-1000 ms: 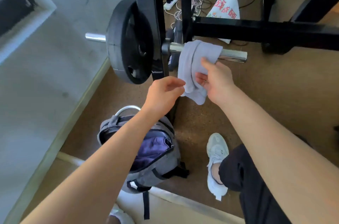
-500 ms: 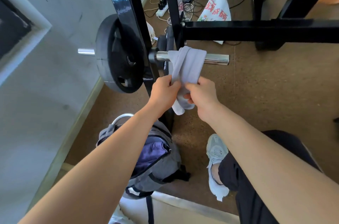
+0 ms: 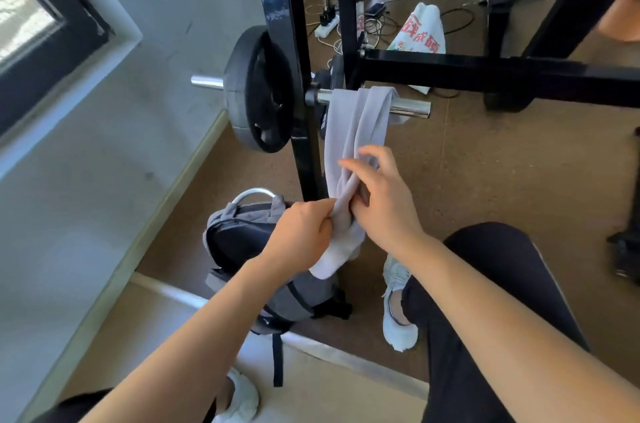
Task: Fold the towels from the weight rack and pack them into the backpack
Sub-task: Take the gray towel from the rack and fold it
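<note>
Here, pale grey towel (image 3: 356, 131) draped over the chrome rack bar (image 3: 408, 107), hanging down. Left hand (image 3: 301, 235) fingers clenched on its lower part; right hand (image 3: 381, 200) fingers loosely curled around it, above the open backpack (image 3: 242, 235) on the floor

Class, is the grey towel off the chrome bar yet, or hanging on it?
Hanging on it: the towel drapes over the chrome bar, both hands gripping its lower part.

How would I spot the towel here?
Find the black rack with the weight plate. A chrome peg sticks out to its right, and the towel hangs over it. It is the only pale grey cloth, gripped low by both hands.
</note>
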`<state>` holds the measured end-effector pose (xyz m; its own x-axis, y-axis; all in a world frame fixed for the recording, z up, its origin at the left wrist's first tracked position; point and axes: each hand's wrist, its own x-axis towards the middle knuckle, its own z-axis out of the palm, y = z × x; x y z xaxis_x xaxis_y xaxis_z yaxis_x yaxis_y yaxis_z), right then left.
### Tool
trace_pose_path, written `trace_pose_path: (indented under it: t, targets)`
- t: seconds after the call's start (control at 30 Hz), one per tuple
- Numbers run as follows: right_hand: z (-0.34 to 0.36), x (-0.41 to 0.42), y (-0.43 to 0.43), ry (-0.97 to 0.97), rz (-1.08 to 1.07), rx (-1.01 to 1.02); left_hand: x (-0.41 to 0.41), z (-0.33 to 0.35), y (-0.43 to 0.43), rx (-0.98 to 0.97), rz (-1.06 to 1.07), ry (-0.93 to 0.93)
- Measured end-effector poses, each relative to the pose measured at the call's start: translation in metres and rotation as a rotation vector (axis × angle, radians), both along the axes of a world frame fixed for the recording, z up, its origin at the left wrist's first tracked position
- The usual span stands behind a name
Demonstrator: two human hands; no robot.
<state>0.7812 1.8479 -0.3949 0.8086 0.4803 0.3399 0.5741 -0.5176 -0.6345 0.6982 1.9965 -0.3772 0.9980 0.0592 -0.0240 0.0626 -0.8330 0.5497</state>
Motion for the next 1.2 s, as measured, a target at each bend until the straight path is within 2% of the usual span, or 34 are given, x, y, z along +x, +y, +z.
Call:
trace_pose_path:
  t: [0.17,0.27,0.37,0.53,0.63,0.8,0.87,0.97,1.1,1.2]
  targets:
    - [0.006,-0.042,-0.005,-0.085,0.19,-0.14,-0.068,0.003,0.007,0.011,0.043,0.043]
    - [0.003,-0.06,-0.006,-0.06,0.258,-0.189,-0.106,0.001,0.009,-0.012,0.101,0.055]
    - [0.0,-0.083,-0.009,0.017,0.351,-0.251,-0.144,-0.003,0.01,0.006,0.176,0.063]
    - [-0.005,-0.12,-0.014,0.255,0.473,-0.316,-0.2,-0.017,0.021,0.174,0.377,0.009]
    - [-0.01,-0.129,-0.003,0.261,0.474,-0.347,-0.227,-0.03,0.017,0.171,0.557,-0.015]
    - [-0.026,-0.147,0.006,0.231,0.452,-0.491,-0.255,-0.046,0.012,-0.005,0.732,0.076]
    - [-0.031,-0.149,0.006,0.202,0.425,-0.525,-0.253,-0.038,0.021,-0.071,0.767,0.012]
    - [-0.034,-0.149,0.01,0.186,0.377,-0.585,-0.256,-0.028,0.028,-0.288,0.78,-0.155]
    - [-0.04,-0.148,0.01,0.344,0.376,-0.73,-0.268,-0.015,0.026,-0.595,0.889,-0.25]
    - [-0.046,-0.14,0.007,0.385,0.36,-0.753,-0.271,-0.002,0.029,-0.732,0.973,-0.325]
